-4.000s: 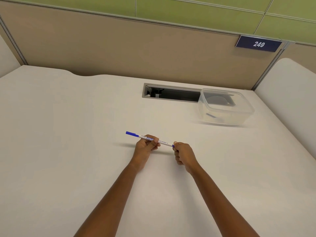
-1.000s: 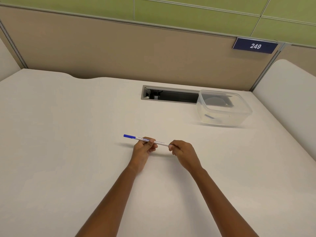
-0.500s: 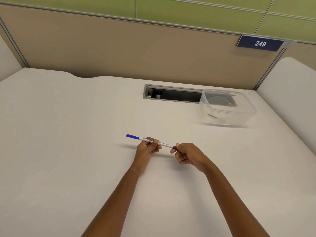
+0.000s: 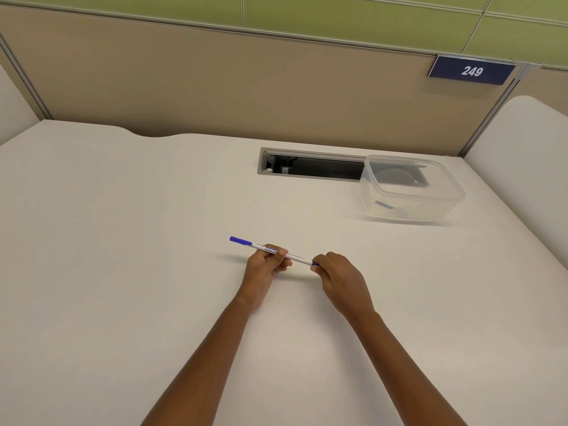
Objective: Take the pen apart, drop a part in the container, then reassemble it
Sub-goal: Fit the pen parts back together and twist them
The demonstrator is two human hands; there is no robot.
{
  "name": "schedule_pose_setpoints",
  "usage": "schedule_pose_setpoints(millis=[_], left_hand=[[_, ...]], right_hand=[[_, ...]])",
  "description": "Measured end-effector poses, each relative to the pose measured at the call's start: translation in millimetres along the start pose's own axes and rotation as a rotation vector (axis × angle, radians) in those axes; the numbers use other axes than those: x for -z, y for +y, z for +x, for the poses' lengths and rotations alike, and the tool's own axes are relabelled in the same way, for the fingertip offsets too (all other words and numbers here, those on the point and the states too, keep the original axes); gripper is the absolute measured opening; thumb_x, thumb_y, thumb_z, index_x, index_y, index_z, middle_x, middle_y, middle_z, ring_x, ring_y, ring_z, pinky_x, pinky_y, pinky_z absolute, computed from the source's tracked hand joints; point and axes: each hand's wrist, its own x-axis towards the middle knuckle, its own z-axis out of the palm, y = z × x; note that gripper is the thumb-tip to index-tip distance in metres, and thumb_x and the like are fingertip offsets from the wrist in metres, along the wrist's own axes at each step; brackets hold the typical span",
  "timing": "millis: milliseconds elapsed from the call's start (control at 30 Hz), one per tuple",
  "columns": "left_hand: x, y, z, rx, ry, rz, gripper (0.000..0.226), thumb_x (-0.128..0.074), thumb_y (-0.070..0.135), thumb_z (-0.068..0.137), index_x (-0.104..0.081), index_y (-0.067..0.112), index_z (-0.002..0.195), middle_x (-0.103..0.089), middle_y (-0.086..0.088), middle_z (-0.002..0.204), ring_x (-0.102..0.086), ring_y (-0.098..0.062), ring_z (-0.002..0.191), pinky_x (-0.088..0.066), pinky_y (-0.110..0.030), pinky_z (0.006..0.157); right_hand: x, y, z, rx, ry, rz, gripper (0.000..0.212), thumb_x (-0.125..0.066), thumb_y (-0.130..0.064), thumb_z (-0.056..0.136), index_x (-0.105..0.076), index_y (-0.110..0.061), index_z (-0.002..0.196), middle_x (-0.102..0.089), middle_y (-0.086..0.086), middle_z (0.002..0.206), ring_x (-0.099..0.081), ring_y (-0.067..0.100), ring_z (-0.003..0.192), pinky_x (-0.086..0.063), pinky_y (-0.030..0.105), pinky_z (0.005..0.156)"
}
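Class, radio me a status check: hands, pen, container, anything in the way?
Left hand grips pen mid-barrel; right hand pinches its near end. Pen in one piece. Container open, far right, path clear.

Both forearms (image 4: 215,348) bare, apparently without sleeves or jewellery.

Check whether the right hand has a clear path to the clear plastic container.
Probably yes: the desk between the right hand and the clear plastic container is bare, though that hand is pinching the pen.
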Motion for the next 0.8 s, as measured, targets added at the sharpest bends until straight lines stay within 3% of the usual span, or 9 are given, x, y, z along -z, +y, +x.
schedule_pose_setpoints(millis=[100,167,267,367,567,667,800], left_hand=[[1,1,0,0.007,-0.030,0.017,0.020,-0.046,-0.001,0.090,-0.055,0.008,0.074,-0.065,0.007,0.056,-0.062,-0.004,0.055,-0.051,-0.013,0.059],[2,2,0,0.011,-0.044,0.030,0.022,-0.045,-0.001,0.090,-0.054,0.009,0.073,-0.066,0.009,0.056,-0.062,-0.004,0.056,-0.050,-0.013,0.059],[2,2,0,0.014,-0.069,0.055,0.023,-0.044,-0.002,0.091,-0.054,0.009,0.073,-0.067,0.009,0.057,-0.063,-0.004,0.057,-0.050,-0.012,0.060],[3,3,0,0.016,-0.081,0.069,0.024,-0.045,-0.002,0.090,-0.054,0.010,0.071,-0.066,0.011,0.058,-0.063,-0.004,0.056,-0.049,-0.012,0.059],[2,2,-2,0.003,-0.069,0.092,0.022,-0.048,-0.001,0.089,-0.055,0.011,0.073,-0.067,0.012,0.058,-0.063,-0.003,0.056,-0.049,-0.012,0.057],[-1,1,-3,-0.022,-0.013,0.079,0.016,-0.051,0.003,0.089,-0.057,0.011,0.076,-0.068,0.009,0.057,-0.065,-0.003,0.059,-0.050,-0.013,0.060],[-2,-2,-4,-0.012,0.036,0.022,0.015,-0.051,0.007,0.090,-0.060,0.011,0.078,-0.068,0.007,0.059,-0.066,-0.004,0.061,-0.051,-0.014,0.061]], right_hand=[[-1,-2,2,-0.045,-0.019,0.133,0.017,-0.047,-0.014,0.091,-0.062,-0.005,0.090,-0.061,0.010,0.082,-0.050,0.024,0.082,-0.034,0.031,0.064],[-1,-2,5,-0.118,-0.054,0.284,0.016,-0.050,-0.011,0.089,-0.061,-0.007,0.078,-0.055,0.005,0.070,-0.046,0.021,0.071,-0.030,0.026,0.058],[3,-1,8,-0.261,-0.152,0.515,0.032,-0.052,-0.010,0.086,-0.051,-0.021,0.056,-0.045,-0.003,0.053,-0.038,0.015,0.055,-0.027,0.021,0.051],[8,0,11,-0.331,-0.264,0.669,0.037,-0.052,-0.007,0.086,-0.051,-0.020,0.051,-0.045,0.000,0.048,-0.038,0.015,0.050,-0.031,0.023,0.053],[15,2,12,-0.439,-0.457,0.897,0.034,-0.047,-0.006,0.090,-0.056,-0.012,0.058,-0.050,-0.004,0.043,-0.045,0.007,0.038,-0.038,0.015,0.046],[15,0,12,-0.413,-0.344,0.891,0.029,-0.046,-0.007,0.092,-0.059,-0.012,0.066,-0.053,0.001,0.054,-0.050,0.008,0.047,-0.042,0.014,0.052],[5,-4,2,-0.272,-0.177,0.613,0.005,-0.055,-0.016,0.088,-0.058,-0.014,0.092,-0.058,0.002,0.072,-0.053,0.018,0.070,-0.042,0.026,0.068]])
